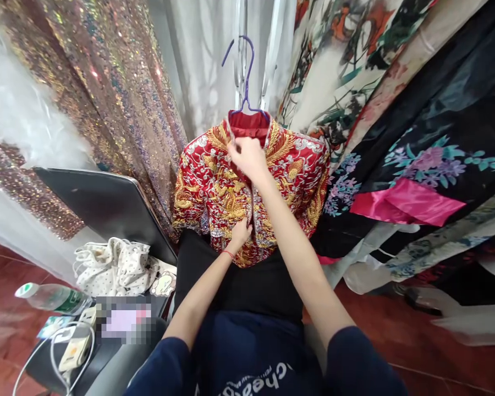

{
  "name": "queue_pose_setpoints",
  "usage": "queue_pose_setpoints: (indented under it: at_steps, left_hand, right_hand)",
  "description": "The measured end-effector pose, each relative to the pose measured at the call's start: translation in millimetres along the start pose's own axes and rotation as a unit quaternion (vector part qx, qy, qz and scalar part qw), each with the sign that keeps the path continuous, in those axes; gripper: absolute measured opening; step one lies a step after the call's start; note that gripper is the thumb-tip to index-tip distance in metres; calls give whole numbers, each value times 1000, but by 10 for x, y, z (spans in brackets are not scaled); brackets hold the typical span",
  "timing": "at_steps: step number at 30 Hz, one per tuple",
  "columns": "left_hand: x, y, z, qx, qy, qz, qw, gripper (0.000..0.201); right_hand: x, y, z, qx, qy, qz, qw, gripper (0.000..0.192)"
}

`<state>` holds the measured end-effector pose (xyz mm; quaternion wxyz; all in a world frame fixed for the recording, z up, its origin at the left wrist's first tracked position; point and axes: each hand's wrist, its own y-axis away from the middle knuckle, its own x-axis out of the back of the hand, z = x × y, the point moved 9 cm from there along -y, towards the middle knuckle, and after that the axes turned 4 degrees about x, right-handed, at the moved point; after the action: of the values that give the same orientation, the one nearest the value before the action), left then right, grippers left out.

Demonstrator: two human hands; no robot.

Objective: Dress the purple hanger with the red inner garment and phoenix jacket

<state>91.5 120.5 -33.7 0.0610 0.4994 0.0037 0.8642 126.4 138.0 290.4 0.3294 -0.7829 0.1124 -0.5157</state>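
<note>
Red-and-gold embroidered jacket point(214, 187) hangs on a purple hanger point(245, 71) among draped fabrics; right hand point(249, 157) fingers pinch its collar, left hand point(240, 234) fingers grip the front hem, sequined cloth point(107, 82) hanging alongside

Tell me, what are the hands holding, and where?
Both hold the red embroidered jacket: right hand at the front opening below the collar, left hand at the lower front edge.
</note>
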Motion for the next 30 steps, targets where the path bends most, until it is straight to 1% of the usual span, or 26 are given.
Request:
queue_pose_setpoints:
  at_steps: [2,3,5,9,12,14,15,18,20,23,25,27,28,29,30]
  left_hand:
    - [8,2,-12,1,8,5,1000,27]
    - [12,1,-10,0,13,7,1000,27]
    - [13,-1,-8,1,22,10,1000,25]
    - [1,7,-76,15,47,13,999,21]
    - [-4,15,-154,20,78,16,997,18]
    - [-2,9,-194,22,106,18,994,13]
    - [1,3,-212,25,123,20,992,10]
    - [2,-16,-274,36,186,26,981,7]
    - [-28,-16,-332,41,244,24,969,13]
    - [-156,16,-455,51,351,11,935,23]
    - [-320,59,-568,76,430,-2,900,22]
    - [-535,119,-717,124,505,-14,854,13]
    - [-647,155,-807,154,540,-16,827,16]
    - [-750,193,-907,187,571,-13,799,23]
    - [-838,230,-1013,221,599,-7,770,31]
  right_hand:
    - [156,-114,6,12,23,5,1000,41]
    - [248,-152,-15,27,42,12,999,39]
    - [370,-155,-87,70,84,5,994,37]
    - [450,67,-195,160,165,-14,973,37]
    - [428,162,-132,194,211,-28,958,32]
    - [413,119,-52,209,211,-34,954,33]
    - [422,74,-8,214,200,-27,956,34]
    - [495,-68,139,203,151,25,967,32]
    - [516,-108,215,188,127,47,973,31]
    - [515,-38,218,179,99,64,977,29]
    - [518,121,183,174,76,92,978,28]
    - [468,408,187,153,30,139,978,27]
    - [392,603,222,131,-11,161,978,26]
    - [271,832,284,99,-65,181,976,24]
    - [98,1091,378,53,-135,197,970,22]
